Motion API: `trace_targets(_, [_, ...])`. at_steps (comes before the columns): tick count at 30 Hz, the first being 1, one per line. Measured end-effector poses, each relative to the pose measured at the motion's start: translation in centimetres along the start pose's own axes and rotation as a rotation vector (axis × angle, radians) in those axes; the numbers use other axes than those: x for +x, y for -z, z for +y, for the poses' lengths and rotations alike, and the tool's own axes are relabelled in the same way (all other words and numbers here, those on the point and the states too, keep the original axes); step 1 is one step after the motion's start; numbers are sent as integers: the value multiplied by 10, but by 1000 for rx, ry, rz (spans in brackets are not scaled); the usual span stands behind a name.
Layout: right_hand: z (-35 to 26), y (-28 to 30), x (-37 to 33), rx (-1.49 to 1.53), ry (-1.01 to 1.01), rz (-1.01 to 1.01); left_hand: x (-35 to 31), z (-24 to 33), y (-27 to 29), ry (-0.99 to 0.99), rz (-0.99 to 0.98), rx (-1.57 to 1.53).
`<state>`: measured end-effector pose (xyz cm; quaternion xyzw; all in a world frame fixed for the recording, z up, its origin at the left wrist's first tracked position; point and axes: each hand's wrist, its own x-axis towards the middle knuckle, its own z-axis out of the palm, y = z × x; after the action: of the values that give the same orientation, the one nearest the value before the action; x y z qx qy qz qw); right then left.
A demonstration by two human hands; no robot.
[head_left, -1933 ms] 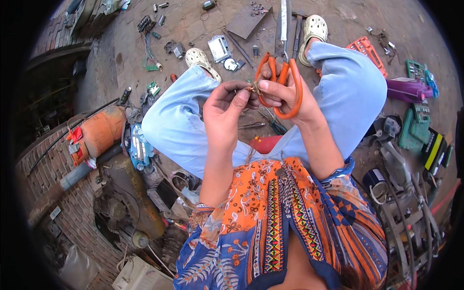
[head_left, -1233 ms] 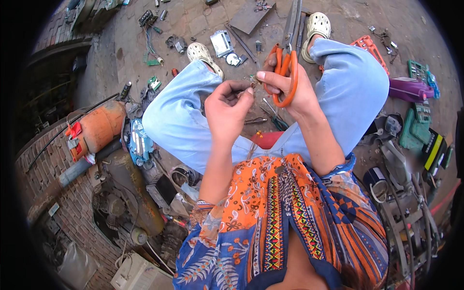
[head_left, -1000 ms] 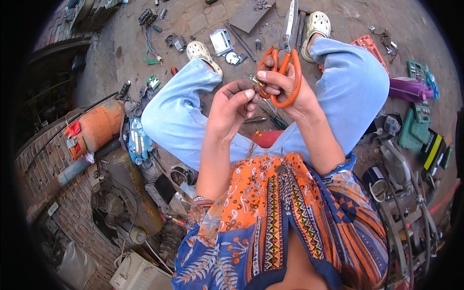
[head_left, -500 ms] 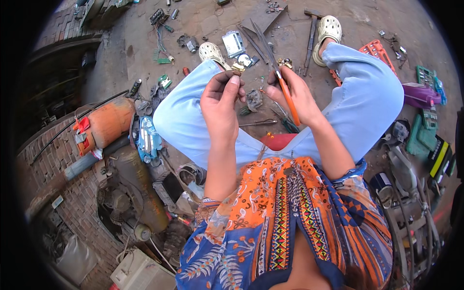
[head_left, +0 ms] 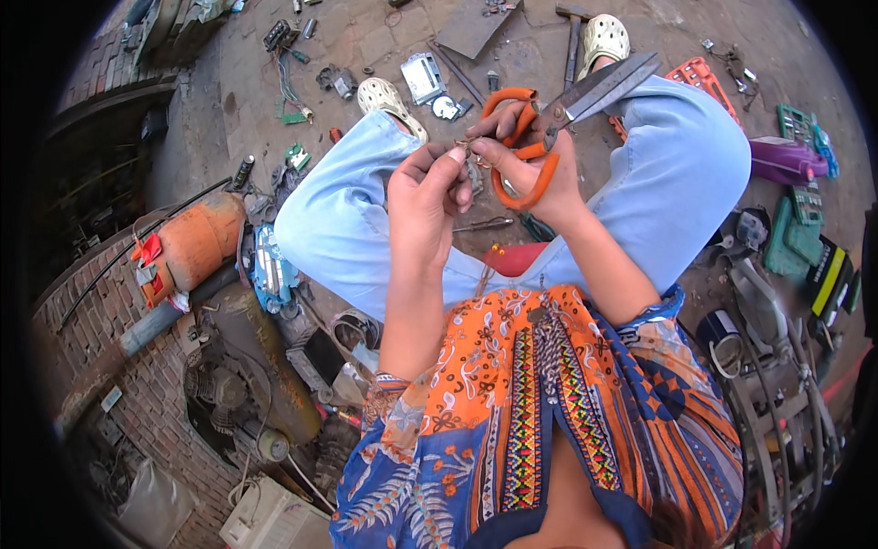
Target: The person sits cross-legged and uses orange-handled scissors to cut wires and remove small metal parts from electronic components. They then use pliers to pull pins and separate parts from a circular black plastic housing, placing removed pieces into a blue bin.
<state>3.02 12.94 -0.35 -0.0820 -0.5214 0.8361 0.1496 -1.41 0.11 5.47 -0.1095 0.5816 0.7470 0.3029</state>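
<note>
My left hand (head_left: 419, 197) is closed in a pinch, its thumb and fingers on a small brownish piece (head_left: 465, 145) too small to name. My right hand (head_left: 560, 194) meets it there, thumb and index fingertip at the same piece. Large scissors (head_left: 599, 94) with orange loop handles stay hooked in my right hand; their dark blades point away to the upper right, slightly apart. Below the hands, a screwdriver-like tool (head_left: 485, 224) lies on the ground between my legs. Part of a grey crumpled lump behind my fingers is hidden.
A hammer (head_left: 572, 41) and a metal plate (head_left: 480, 32) lie ahead, near a silver box-like part (head_left: 422, 78). An orange tool case (head_left: 704, 87) and a purple container (head_left: 785, 163) are at the right. An orange cylinder (head_left: 201, 238) stands at the left.
My right hand has moved left to meet the left hand at the small piece. The scissors have swung round, blades now toward the upper right and both orange loops showing.
</note>
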Motion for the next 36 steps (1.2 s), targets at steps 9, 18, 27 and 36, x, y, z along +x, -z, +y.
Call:
trace_targets(9, [-6, 1, 2, 180, -162, 108, -1, 0, -2, -55, -12, 119])
trace_targets(18, [-10, 15, 2, -397, -154, -35, -1, 10, 4, -257, 141, 192])
trace_targets(27, [-13, -3, 4, 137, 2, -10, -9, 10, -3, -191, 111, 335])
trace_targets(36, [-3, 4, 2, -62, 31, 16, -6, 6, -3, -135, 60, 316])
